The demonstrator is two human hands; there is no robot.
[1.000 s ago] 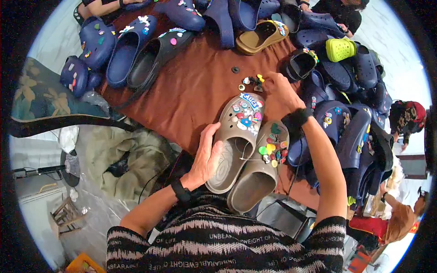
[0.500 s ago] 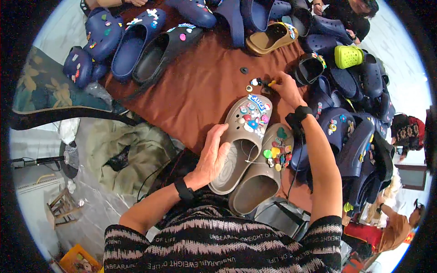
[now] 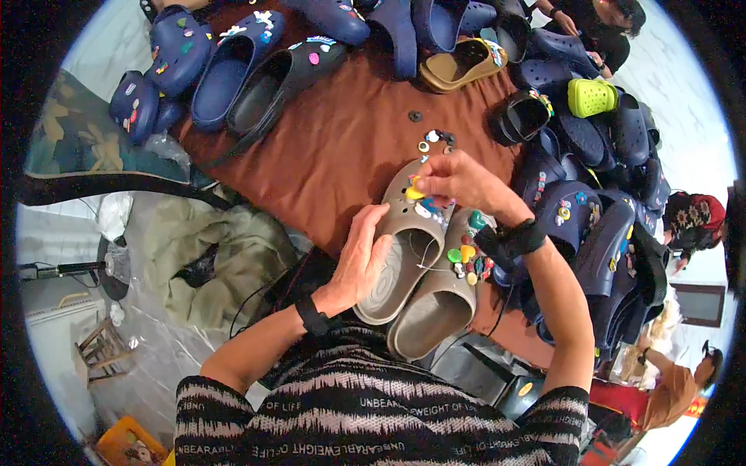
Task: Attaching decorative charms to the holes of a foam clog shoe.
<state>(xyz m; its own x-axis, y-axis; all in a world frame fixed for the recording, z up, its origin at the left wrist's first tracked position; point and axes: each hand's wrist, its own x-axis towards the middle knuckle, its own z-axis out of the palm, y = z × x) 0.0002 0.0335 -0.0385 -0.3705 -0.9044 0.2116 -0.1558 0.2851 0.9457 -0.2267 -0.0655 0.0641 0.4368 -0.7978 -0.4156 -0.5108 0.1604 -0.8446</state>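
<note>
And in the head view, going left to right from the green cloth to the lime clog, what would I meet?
Green cloth → left hand → yellow charm → right hand → lime clog.

The left forearm (image 3: 260, 351) slanted up and inward from the lower edge, and the left hand (image 3: 359, 260) pointed forward with its fingers extended close together and its thumb parted from them. The right forearm (image 3: 563, 311) rose steeply on the other side, leaning inward, and the right hand (image 3: 466, 185) reached farther out, turned leftward, back up, thumb and fingertips drawn together in a pinch.
</note>
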